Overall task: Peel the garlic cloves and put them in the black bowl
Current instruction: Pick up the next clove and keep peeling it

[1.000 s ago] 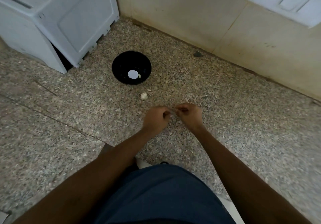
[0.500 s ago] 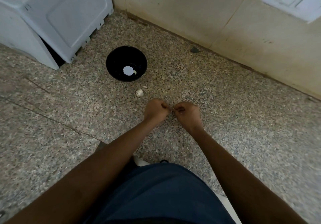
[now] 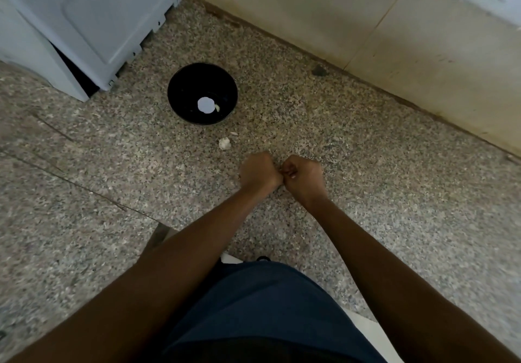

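On the speckled counter (image 3: 366, 165), near you: your fists meet, knuckle to knuckle.
Left hand (image 3: 260, 171): curled tight; what it holds, you cannot tell.
Right hand (image 3: 304, 175): curled, fingertips pinching something too small to name.
Black bowl (image 3: 180, 100): far left of your hands, one peeled clove (image 3: 217, 107) inside.
Garlic piece (image 3: 224, 143): on the counter between bowl and hands.
Skin scrap (image 3: 234, 134): just beyond it.

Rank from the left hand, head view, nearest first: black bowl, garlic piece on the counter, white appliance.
From the left hand:
1. Garlic piece, just beyond it, slightly left.
2. Black bowl, farther back and left.
3. White appliance, far back-left corner.
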